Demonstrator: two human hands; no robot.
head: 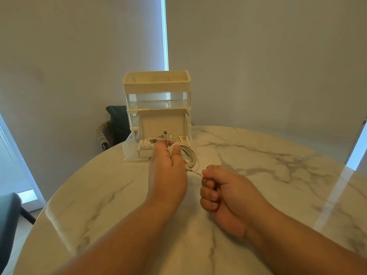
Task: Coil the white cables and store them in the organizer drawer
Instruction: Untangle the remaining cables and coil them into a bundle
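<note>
Marble-patterned and round, the white bench (258,155) with grey veins carries a cream and clear plastic desk organizer (156,86) at its 12 o'clock edge. The organizer's clear bottom drawer (129,149) is pulled out toward the person. In it sits a small cream box (161,122) with its flap lid standing open, and bundled white cables (147,142) lie inside that box. Just at 6 o'clock of the drawer, the left hand (168,167) is raised above the bench, its fingers (176,150) curled round a coiled white cable (191,157) whose loops hang out at the hand's 3 o'clock side. A silver-tipped connector (165,135) of this cable sticks up past the fingers, in front of the box. From the coil a loose strand (195,172) runs toward 4 o'clock to the right hand (220,191), which is closed in a fist and pinches the strand at its top. A dark green chair (117,124) stands behind the bench at 11 o'clock, and another dark seat (8,215) shows at 8 o'clock.
</note>
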